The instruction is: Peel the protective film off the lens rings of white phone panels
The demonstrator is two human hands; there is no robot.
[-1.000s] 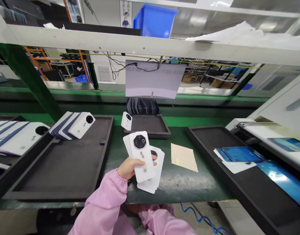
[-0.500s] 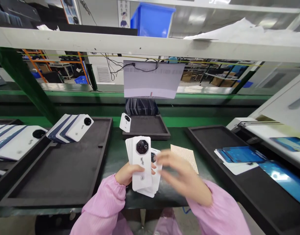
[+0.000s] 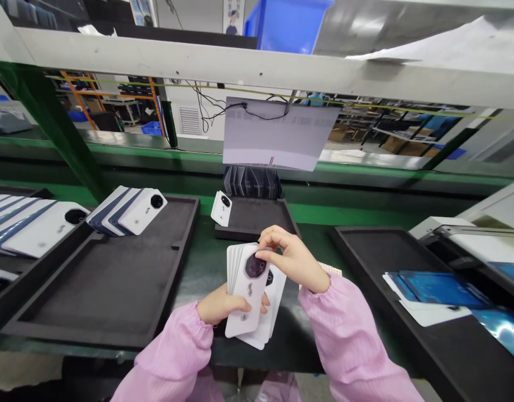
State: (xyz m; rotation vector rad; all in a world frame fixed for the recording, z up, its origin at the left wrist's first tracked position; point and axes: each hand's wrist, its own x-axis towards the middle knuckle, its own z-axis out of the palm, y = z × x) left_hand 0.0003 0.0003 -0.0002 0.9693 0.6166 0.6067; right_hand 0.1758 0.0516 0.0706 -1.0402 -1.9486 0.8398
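A fanned stack of thin white phone back covers (image 3: 249, 304), each with a dark round camera area and dark lettering, is held upright over the bench. My left hand (image 3: 225, 304) grips the stack, thumb across the front cover and fingertips showing at its right side. My right hand (image 3: 288, 257) has thumb and forefinger closed at the top right corner of the front cover, beside its camera area. More of these covers show behind, offset to the right and lower.
A black tray (image 3: 156, 329) on the left carries a leaning stack of white covers (image 3: 127, 211). A small tray (image 3: 261, 215) at the back holds a white cover (image 3: 222, 209) and dark sheets. Blue-filmed panels (image 3: 439, 287) lie in the right tray (image 3: 380, 268). A monitor (image 3: 277, 134) hangs ahead.
My right hand has moved from the right of the stack up to the front cover's top corner and closed there. My left hand keeps its grip. The view has shifted slightly.
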